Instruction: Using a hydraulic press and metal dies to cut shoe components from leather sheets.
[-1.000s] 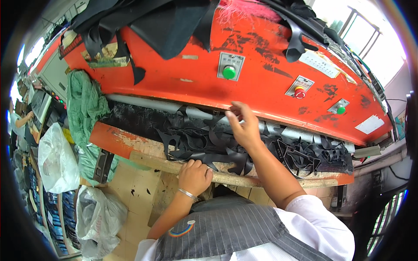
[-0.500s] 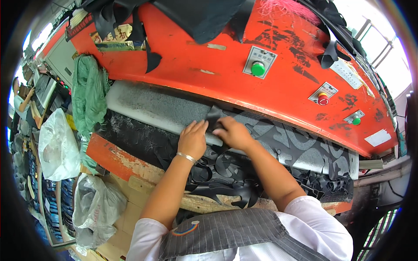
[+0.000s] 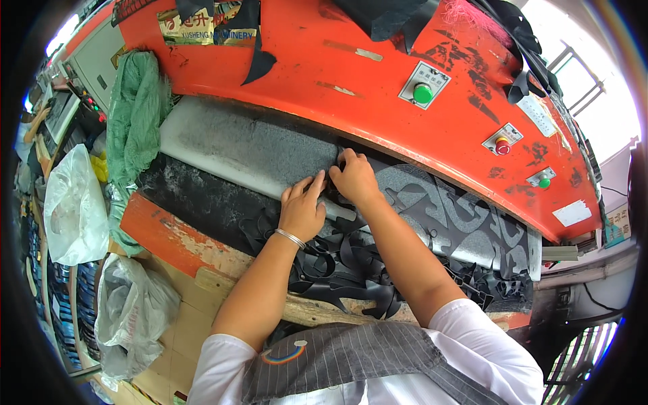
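Observation:
A black sheet with curved cut-outs (image 3: 453, 214) lies over the right part of the pale grey cutting board (image 3: 236, 138), under the front of the red machine. My right hand (image 3: 356, 179) is at the sheet's left end, its fingers bent down and closed on the black edge. Just left of it, my left hand (image 3: 302, 210) rests with fingers stretched across the board's front edge, their tips close to the same end of the sheet. Black scraps (image 3: 351, 260) hang in loops below both hands.
The red machine (image 3: 304, 74) spans the far side, bearing a green button (image 3: 422, 93), a red knob (image 3: 502, 146) and a smaller green button (image 3: 544, 183). A green sack (image 3: 135, 121) and white plastic bags (image 3: 75, 209) stand left. A worn wooden edge (image 3: 317, 312) runs before me.
My right hand has moved farther in, toward the machine, along the sheet's left end. The dark flap raised between my hands is now down. The whole view has shifted slightly.

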Motion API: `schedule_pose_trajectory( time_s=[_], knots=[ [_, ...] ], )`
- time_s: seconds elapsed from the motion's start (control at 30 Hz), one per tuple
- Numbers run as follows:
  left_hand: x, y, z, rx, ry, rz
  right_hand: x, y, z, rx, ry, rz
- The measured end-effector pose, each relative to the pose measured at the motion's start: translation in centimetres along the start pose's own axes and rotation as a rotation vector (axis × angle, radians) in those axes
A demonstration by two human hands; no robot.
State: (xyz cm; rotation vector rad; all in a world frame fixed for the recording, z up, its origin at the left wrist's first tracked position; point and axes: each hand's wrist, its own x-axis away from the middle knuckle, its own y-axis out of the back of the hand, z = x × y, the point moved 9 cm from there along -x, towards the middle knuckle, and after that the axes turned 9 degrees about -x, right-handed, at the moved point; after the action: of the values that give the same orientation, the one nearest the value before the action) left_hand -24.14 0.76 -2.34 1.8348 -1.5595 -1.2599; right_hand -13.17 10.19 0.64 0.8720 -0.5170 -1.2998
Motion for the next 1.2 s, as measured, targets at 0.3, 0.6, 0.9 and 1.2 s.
schedule_pose_trajectory(
  time_s=[0.3,0.6,0.9,1.2],
  knots=[
    [-0.1,-0.3,-1.2,-0.073,-0.028,0.065,1.1,1.9,-1.4,-0.206,-0.04,-0.108],
    [-3.5,5.0,-3.3,0.251,0.004,-0.214,14.0,29.7,-11.7,-0.304,0.165,-1.154],
    [-10.2,8.9,-22.0,0.167,-0.589,-0.305,16.7,43.9,-24.2,-0.089,-0.141,-1.383],
    [5.4,7.0,-10.7,-0.047,-0.154,0.49,20.6,36.1,-15.6,-0.493,0.068,-1.209]
  ],
)
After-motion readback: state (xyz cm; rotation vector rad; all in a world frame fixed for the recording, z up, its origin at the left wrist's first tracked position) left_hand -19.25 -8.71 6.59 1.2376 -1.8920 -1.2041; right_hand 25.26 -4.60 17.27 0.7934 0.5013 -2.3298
